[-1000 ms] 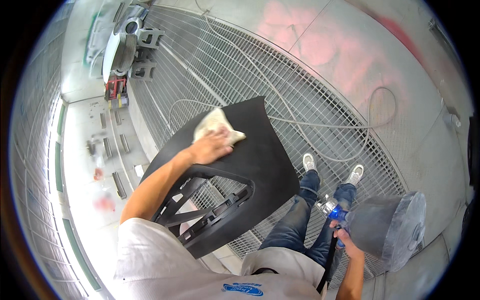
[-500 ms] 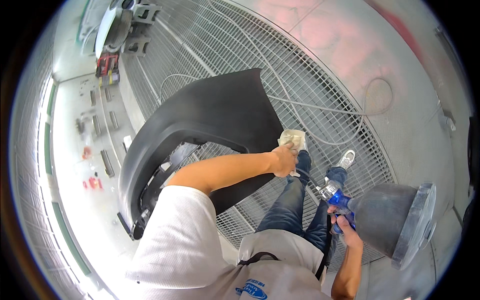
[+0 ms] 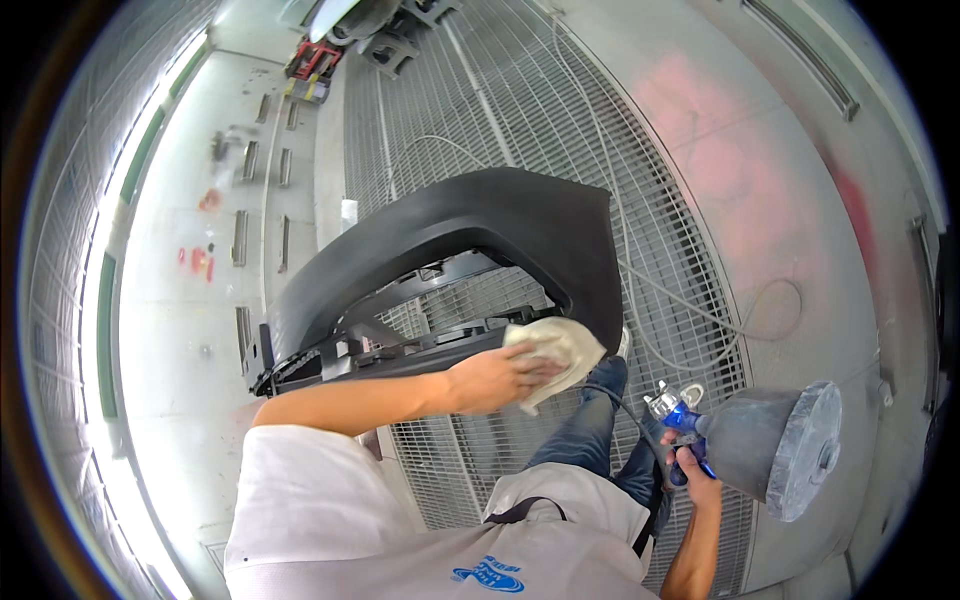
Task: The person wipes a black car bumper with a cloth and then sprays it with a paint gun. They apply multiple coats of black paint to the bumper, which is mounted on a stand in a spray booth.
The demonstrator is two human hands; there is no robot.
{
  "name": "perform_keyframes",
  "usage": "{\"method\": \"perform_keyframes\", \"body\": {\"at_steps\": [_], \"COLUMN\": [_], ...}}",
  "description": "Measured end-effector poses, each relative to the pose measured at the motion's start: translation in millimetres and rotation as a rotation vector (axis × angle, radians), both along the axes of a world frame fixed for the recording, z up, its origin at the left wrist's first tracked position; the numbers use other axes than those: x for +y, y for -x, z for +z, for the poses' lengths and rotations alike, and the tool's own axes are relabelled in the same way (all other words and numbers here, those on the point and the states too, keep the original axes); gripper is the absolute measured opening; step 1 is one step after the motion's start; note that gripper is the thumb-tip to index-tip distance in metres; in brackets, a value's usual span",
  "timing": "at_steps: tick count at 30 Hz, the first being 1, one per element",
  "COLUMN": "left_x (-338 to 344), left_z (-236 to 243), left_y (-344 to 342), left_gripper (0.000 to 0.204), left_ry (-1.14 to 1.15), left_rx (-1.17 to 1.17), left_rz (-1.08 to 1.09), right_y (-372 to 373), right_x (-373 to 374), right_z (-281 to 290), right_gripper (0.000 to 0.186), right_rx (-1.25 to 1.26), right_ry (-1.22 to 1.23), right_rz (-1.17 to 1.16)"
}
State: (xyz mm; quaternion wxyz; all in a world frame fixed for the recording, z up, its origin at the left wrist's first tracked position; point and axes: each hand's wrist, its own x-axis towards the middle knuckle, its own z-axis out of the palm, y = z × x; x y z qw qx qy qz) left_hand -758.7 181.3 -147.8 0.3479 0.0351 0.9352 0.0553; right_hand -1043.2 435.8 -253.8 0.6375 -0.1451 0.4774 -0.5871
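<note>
My left hand is closed on a pale yellow cloth, spread out under the fingers. It is over the near right part of a black car bumper; whether the cloth touches the bumper, I cannot tell. The bumper curves from far centre to the left, with a large opening in its middle. My right hand grips the handle of a spray gun with a blue body and silver head. Its large grey cup points out to the right. A hose runs from the gun toward my legs.
I stand on a metal floor grating. A thin pale hose snakes across it and loops onto the floor at right. Stands and a red item are at the far left, by a wall with metal handles.
My left hand has moved left with the cloth, which now lies more spread out. The view has turned, so the bumper sits further right. My right hand still holds the spray gun.
</note>
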Motion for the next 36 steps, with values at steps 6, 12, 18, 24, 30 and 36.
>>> {"method": "perform_keyframes", "body": {"at_steps": [6, 12, 18, 24, 30, 36], "left_x": [5.1, -83.3, -164.2, -149.5, -30.6, 81.8], "left_z": [8.3, -77.6, -14.7, 87.1, 166.6, 168.2], "left_y": [-20.2, 48.8, -20.0, -148.7, -265.7, -301.5], "left_gripper": [0.044, 0.034, 0.038, 0.028, 0.028, 0.022], "left_ry": [0.044, -0.018, 0.14, 0.318, 0.593, 0.966], "left_rx": [0.11, 0.007, 0.181, 0.289, 0.127, 0.613], "left_rz": [0.1, 0.137, 0.182, 0.26, 0.655, 1.666], "right_y": [3.9, 4.4, -4.9, -25.0, -23.0, -10.4], "right_x": [-19.0, -24.9, -34.6, -70.4, -77.2, -54.3], "right_z": [19.9, 47.0, 57.2, 80.0, 98.0, 94.9], "right_gripper": [0.035, 0.044, 0.039, 0.047, 0.039, 0.031], "right_rx": [0.044, 0.072, 0.077, 0.153, 0.155, 0.146], "right_ry": [0.021, -0.016, 0.076, 0.127, 0.216, 0.278], "right_rz": [-0.006, 0.034, 0.071, 0.156, 0.326, 0.449]}}
